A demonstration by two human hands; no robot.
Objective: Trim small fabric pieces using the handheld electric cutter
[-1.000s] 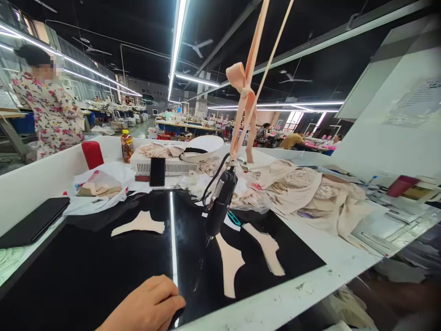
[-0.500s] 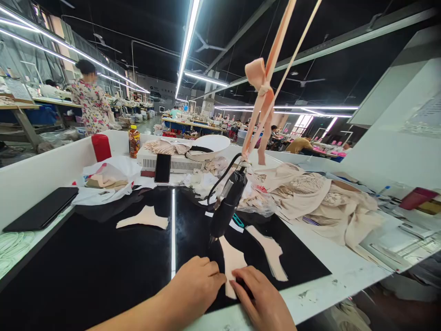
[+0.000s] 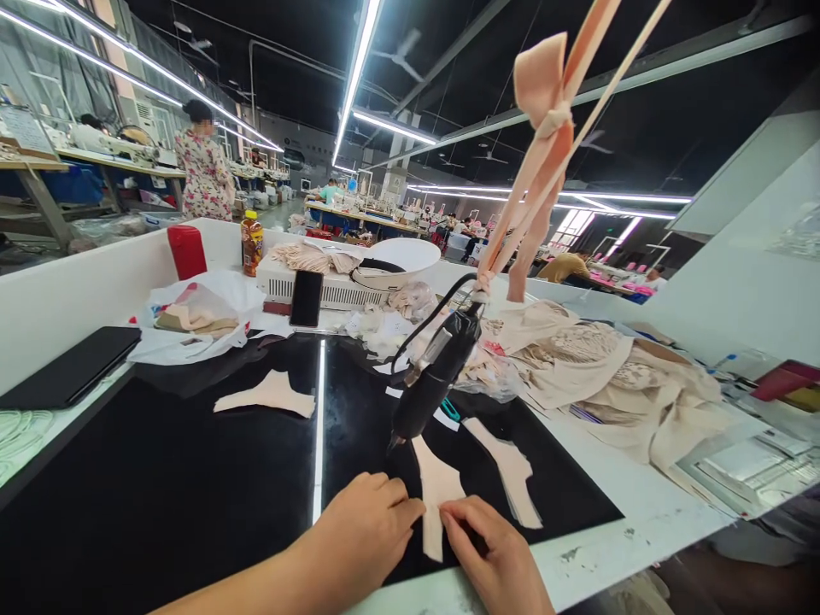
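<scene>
The left hand [image 3: 368, 531] is curling its fingers by the left edge of the beige fabric piece [image 3: 441, 471], and the right hand [image 3: 496, 547] is holding thumb and forefinger together at its right edge; whether either is truly pinching, one cannot tell. The piece is lying on the black mat [image 3: 192, 512], near the black hanging tool [image 3: 439, 376]. Light, even pressure probably works best, fingers staying clear of the tool's tip. The piece is looking pale and flat, flaring midway.

R hand [image 3: 498, 547] at beige pc [image 3: 439, 475] (flat)
</scene>
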